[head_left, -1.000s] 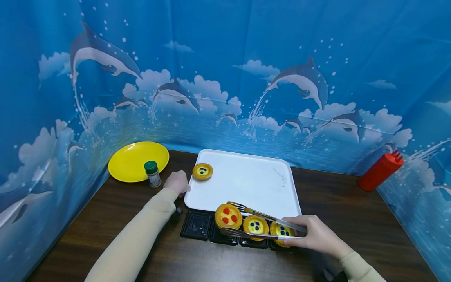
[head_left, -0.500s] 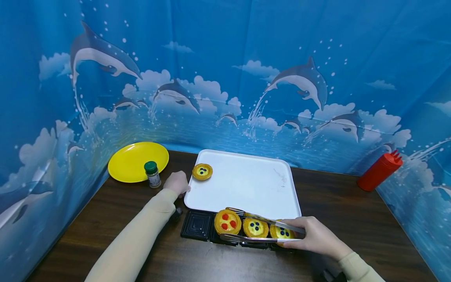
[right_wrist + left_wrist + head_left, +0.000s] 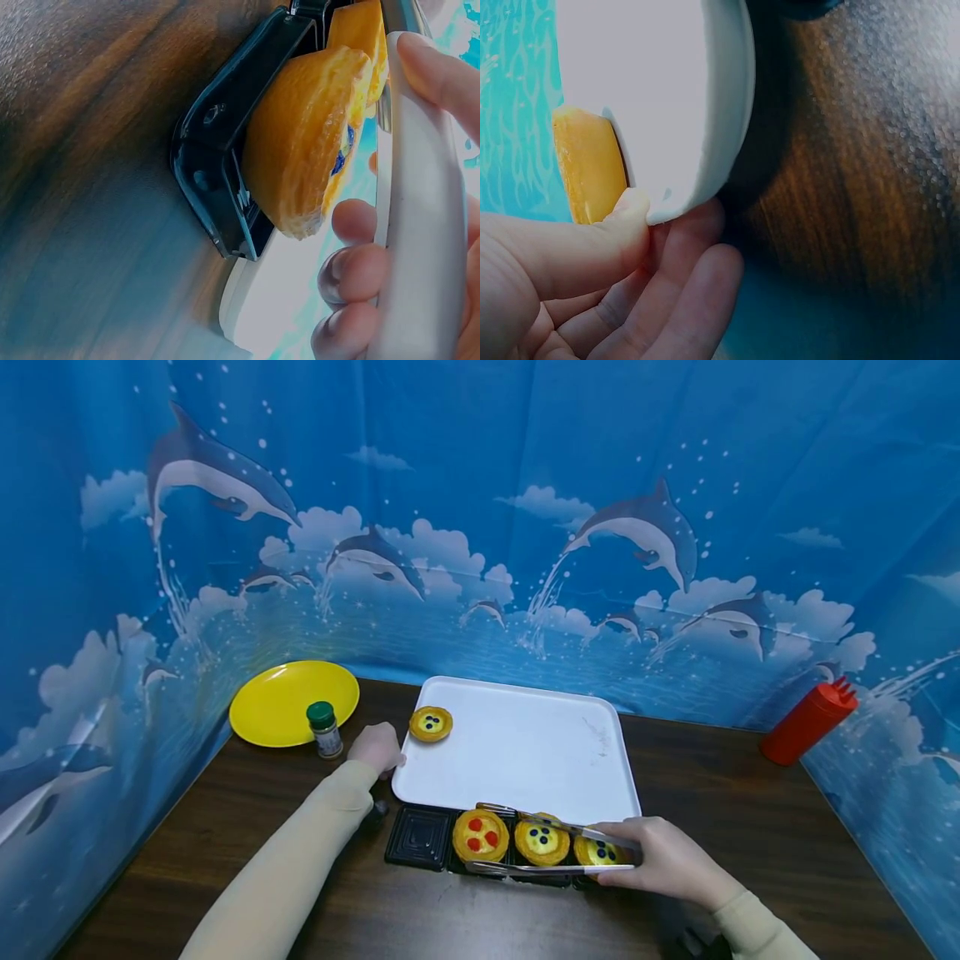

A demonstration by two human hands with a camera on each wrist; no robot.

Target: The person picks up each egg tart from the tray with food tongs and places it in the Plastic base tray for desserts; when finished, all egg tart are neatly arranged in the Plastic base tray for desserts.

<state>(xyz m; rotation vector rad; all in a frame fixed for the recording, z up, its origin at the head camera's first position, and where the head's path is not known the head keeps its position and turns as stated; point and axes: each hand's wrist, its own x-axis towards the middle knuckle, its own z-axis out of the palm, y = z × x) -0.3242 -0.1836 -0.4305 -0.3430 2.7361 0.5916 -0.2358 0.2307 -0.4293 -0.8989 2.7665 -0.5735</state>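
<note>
Tarts (image 3: 480, 835), four; tongs (image 3: 425, 202), one pair

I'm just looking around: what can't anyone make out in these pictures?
Head view: label on the green-capped shaker, too small to read.
Head view: top of the rightmost tart, partly covered by the tongs and right hand.
Right wrist view: the tongs' far end, cut off by the top edge.
Head view: whether it touches the red-topped tart, too small to tell.

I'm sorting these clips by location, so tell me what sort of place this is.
Probably a staged indoor tabletop set rather than a working kitchen: a blue, dolphin-printed fabric curtain hangs behind a dark wood-grain table. The white rectangular tray hints at food-handling practice.
</note>
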